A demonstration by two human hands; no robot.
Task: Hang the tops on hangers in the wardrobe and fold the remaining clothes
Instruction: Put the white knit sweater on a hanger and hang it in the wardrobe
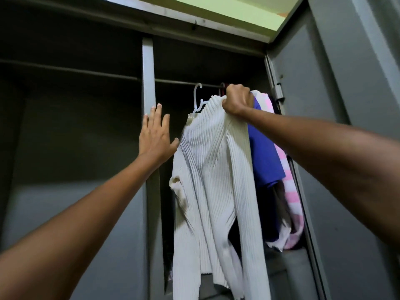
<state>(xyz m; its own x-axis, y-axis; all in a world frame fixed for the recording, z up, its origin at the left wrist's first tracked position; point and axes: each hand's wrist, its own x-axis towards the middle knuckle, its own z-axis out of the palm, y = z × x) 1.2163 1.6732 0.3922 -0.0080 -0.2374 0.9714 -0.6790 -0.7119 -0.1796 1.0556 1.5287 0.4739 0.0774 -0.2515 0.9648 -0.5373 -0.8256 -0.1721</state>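
**White ribbed top held at the wardrobe rail**

White ribbed knit fabric forms the top point(214, 180), which hangs with its long axis near vertical, neckline uppermost and hem toward the bottom edge of the view. The body leans slightly, the upper part to the right and the lower part to the left. One sleeve runs down the right side of the garment; the other is bunched at the left.

The right hand point(237, 100) grips the top at the neckline and shoulder, fingers curled tightly round a fold of the fabric. A white plastic hanger point(198, 98) sits in the neckline just left of this hand, its hook upright beside the rail point(173, 82); whether the hook is seated on the rail cannot be told.

The left hand point(157, 133) is flat and holds nothing, fingers straight and spread. It lies in front of the grey vertical divider point(148, 72) of the wardrobe point(65, 126), the thumb close to the left edge of the top. Contact with the divider cannot be confirmed.

Adjacent items: a blue garment point(265, 154) hangs directly behind and to the right of the top, and a pink-and-white striped garment point(290, 182) hangs further right against the frame. A reddish hook is partly visible at the rail behind the right hand. The open grey door point(346, 72) stands at the right. The compartment left of the divider is dark.
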